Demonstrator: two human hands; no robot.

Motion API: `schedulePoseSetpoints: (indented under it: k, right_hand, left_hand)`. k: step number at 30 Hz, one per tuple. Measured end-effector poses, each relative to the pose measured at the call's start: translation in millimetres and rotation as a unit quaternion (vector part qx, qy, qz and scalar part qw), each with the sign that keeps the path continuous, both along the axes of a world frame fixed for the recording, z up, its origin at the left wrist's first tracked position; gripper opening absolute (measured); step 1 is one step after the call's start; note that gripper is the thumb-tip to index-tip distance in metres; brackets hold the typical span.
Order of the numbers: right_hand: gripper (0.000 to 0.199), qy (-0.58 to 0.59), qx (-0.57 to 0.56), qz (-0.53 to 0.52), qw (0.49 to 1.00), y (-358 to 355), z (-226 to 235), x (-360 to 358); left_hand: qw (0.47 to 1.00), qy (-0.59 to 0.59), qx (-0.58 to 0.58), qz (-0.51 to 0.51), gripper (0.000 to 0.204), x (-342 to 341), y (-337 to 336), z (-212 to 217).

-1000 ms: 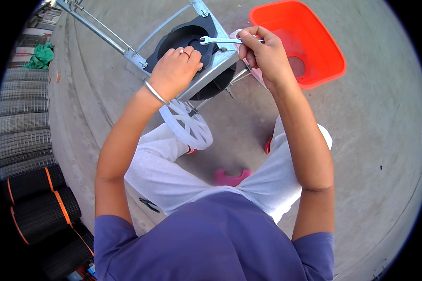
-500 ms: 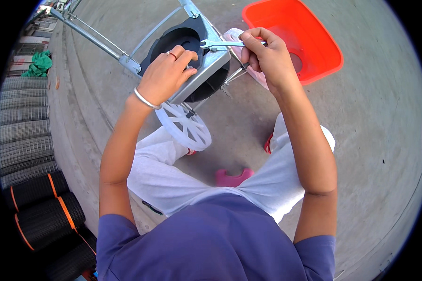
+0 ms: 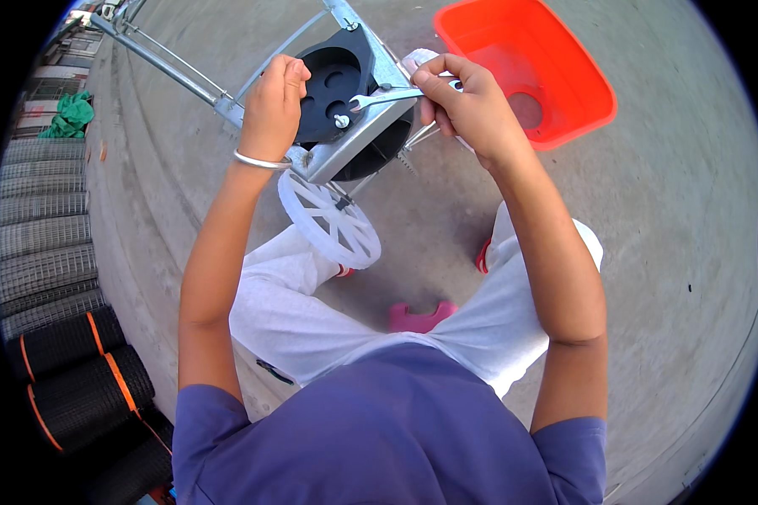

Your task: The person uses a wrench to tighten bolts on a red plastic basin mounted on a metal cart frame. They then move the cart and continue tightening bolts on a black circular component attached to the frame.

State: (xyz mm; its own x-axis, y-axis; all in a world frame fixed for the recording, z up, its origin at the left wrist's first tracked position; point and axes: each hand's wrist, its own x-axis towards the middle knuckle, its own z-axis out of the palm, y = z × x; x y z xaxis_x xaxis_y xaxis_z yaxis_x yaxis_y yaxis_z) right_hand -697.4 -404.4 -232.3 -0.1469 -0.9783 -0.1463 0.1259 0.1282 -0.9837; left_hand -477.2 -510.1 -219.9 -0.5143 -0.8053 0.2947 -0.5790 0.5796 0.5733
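My right hand (image 3: 467, 101) grips a silver open-end wrench (image 3: 387, 97). The wrench's open jaw points left, just beside a small bolt with a nut (image 3: 342, 121) on a black round plastic part (image 3: 328, 84). That part is set in a galvanized metal frame (image 3: 345, 145). To the left of it is my left hand (image 3: 276, 105), its fingers curled in and a bangle on the wrist; whatever they may hold is hidden. Below the frame hangs a white spoked plastic wheel (image 3: 328, 220). A second bolt (image 3: 351, 26) shows at the part's far corner.
An orange-red plastic tub (image 3: 594, 109) stands on the concrete floor at the far right. Behind my right hand, a second white wheel is partly hidden. A pink stool (image 3: 421, 318) sits between my legs. Rolls of wire mesh (image 3: 46, 223) and black netting (image 3: 72, 412) line the left side.
My left hand has drawn back to the left off the black part, uncovering the bolt. My right hand has brought the wrench slightly left and down, its jaw now near that bolt.
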Motion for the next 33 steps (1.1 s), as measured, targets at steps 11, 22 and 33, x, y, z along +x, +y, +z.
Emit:
schedulePoseSetpoints:
  k: [11, 22, 33]
  right_hand:
    - [0.021, 0.046, 0.018, -0.004, 0.999, 9.5, -12.1, 29.0]
    - [0.023, 0.01, 0.009, -0.06, 0.998, 16.9, -7.8, 41.8]
    - [0.023, -0.056, 0.016, -0.101, 0.993, 21.9, -15.9, 52.4]
  left_hand:
    - [0.99, -0.12, 0.069, -0.041, 0.021, 9.8, 34.8, -0.7]
    - [0.992, -0.121, 0.014, -0.023, 0.016, 8.8, 40.9, -6.3]
    - [0.995, -0.1, -0.023, -0.018, 0.013, 9.1, 39.9, -14.3]
